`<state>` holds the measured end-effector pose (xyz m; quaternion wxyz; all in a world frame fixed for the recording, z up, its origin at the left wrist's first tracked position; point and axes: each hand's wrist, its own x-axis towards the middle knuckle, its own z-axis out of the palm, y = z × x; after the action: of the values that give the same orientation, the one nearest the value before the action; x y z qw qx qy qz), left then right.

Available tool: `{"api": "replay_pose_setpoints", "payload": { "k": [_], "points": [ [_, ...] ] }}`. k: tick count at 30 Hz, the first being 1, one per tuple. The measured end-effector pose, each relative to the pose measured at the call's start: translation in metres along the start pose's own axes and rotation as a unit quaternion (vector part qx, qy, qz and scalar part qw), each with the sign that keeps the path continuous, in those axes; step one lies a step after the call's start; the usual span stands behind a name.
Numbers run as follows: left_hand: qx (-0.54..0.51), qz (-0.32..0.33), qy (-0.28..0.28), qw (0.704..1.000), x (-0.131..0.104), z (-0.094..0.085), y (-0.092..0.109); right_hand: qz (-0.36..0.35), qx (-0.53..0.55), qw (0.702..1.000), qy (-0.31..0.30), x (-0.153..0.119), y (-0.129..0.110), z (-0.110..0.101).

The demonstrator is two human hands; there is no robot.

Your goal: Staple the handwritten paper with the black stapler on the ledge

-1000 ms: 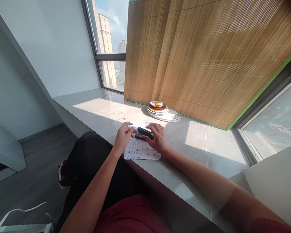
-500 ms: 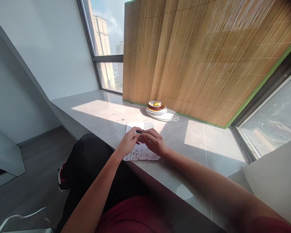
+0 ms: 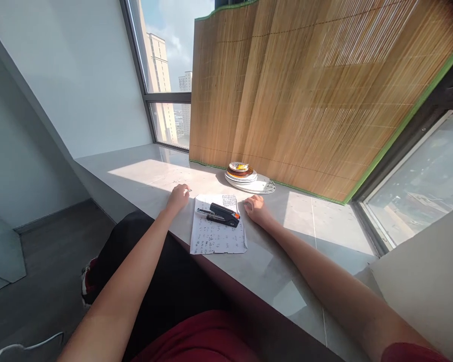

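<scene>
A black stapler (image 3: 223, 214) with an orange-red part at its right end lies on a handwritten sheet of paper (image 3: 219, 241). From its left end sticks out a metal part. My left hand (image 3: 178, 197) is on the sill left of the paper, thumb and fingers closed around a small silvery piece (image 3: 189, 190), too small to make out fully. To the right of the paper, my right hand (image 3: 257, 209) rests on the sill with its fingers curled in, and I see nothing in it. Neither hand touches the stapler.
A stack of plates (image 3: 240, 175) stands on a white oval platter (image 3: 265, 186) at the back of the sill (image 3: 147, 188). Behind it hangs a bamboo blind (image 3: 272, 110) against the window. The sill's front edge runs along my legs.
Both hands have moved apart from over the paper, left hand leftward and right hand rightward. The stapler now lies uncovered on the sheet. My left hand now grips the small piece that lay on the sill.
</scene>
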<state>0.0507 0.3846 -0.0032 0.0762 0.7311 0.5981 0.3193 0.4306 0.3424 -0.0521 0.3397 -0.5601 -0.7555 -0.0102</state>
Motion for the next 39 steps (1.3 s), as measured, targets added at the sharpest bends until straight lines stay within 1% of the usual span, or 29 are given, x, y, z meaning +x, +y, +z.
{"api": "replay_pose_setpoints", "payload": {
  "k": [4,8,13,17,21,23,26,29,31,33,35,37,39],
  "points": [
    [0.013,0.028,-0.039,0.999,0.006,0.013,-0.003,0.020,-0.029,0.999,-0.020,0.008,0.004,0.005],
    [0.027,0.028,-0.065,0.997,0.001,0.017,-0.010,0.041,-0.052,0.997,-0.037,0.019,0.010,0.012],
    [0.033,0.022,-0.045,0.998,-0.016,0.011,-0.012,0.053,-0.061,0.995,-0.052,0.029,0.010,0.014],
    [0.018,0.017,-0.026,0.999,-0.030,0.007,-0.007,0.061,-0.043,0.996,-0.051,0.029,0.008,0.013],
    [-0.007,0.019,-0.016,1.000,-0.039,0.002,-0.001,0.060,-0.020,0.998,-0.032,0.026,0.005,0.011],
    [-0.020,0.022,-0.011,0.999,-0.041,-0.001,0.002,0.063,-0.007,0.998,-0.006,0.026,0.003,0.007],
    [-0.039,0.024,-0.008,0.999,-0.044,-0.005,0.005,0.068,0.018,0.997,0.043,0.025,-0.002,-0.005],
    [-0.057,0.020,-0.011,0.998,-0.048,-0.008,0.007,0.035,0.061,0.995,0.076,0.017,-0.019,-0.018],
    [-0.070,0.021,0.006,0.997,-0.051,-0.009,0.009,-0.011,0.110,0.991,0.070,0.009,-0.038,-0.024],
    [-0.086,0.023,0.038,0.995,-0.055,-0.009,0.011,-0.079,0.189,0.978,0.034,0.000,-0.062,-0.026],
    [-0.097,0.028,0.047,0.994,-0.058,-0.008,0.013,-0.149,0.261,0.954,-0.024,-0.006,-0.085,-0.025],
    [-0.102,0.039,0.018,0.994,-0.062,-0.007,0.016,-0.189,0.280,0.939,-0.070,-0.009,-0.101,-0.021],
    [-0.105,0.057,-0.022,0.993,-0.065,-0.006,0.018,-0.193,0.265,0.942,-0.078,-0.010,-0.109,-0.017]
  ]
}}
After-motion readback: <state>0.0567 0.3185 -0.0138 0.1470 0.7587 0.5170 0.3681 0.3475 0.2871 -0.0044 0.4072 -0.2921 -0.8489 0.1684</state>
